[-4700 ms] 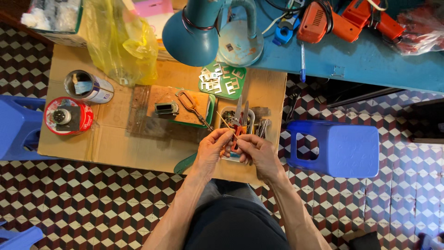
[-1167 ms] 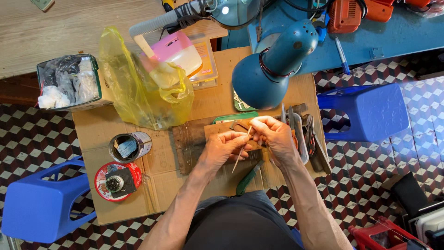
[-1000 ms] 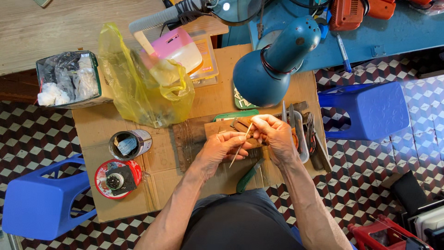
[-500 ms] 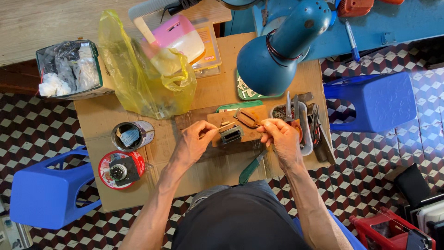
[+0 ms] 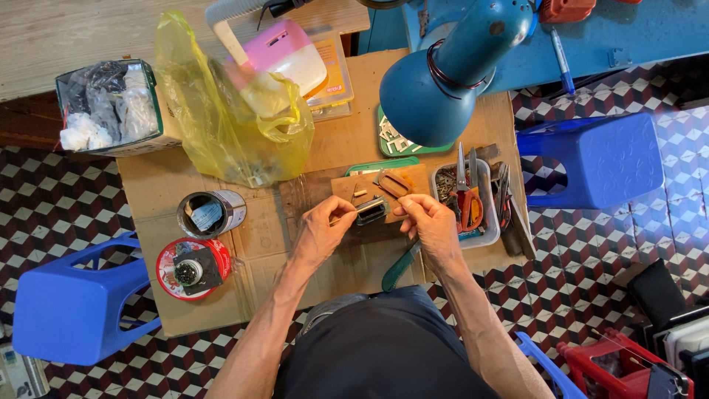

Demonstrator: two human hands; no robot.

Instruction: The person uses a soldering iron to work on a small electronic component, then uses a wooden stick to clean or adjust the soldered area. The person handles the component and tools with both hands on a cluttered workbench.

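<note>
Your left hand (image 5: 325, 229) pinches a thin stick, its tip at a small dark metal part (image 5: 371, 210). Your right hand (image 5: 432, 222) curls shut beside that part, over the cardboard-covered tabletop (image 5: 347, 266); you cannot tell what its grip holds.

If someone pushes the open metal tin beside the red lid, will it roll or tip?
The metal tin seems to lie on its side on the cardboard table top, so it would probably roll. It looks nearly empty, so likely light. The red lid might stop it.
</note>
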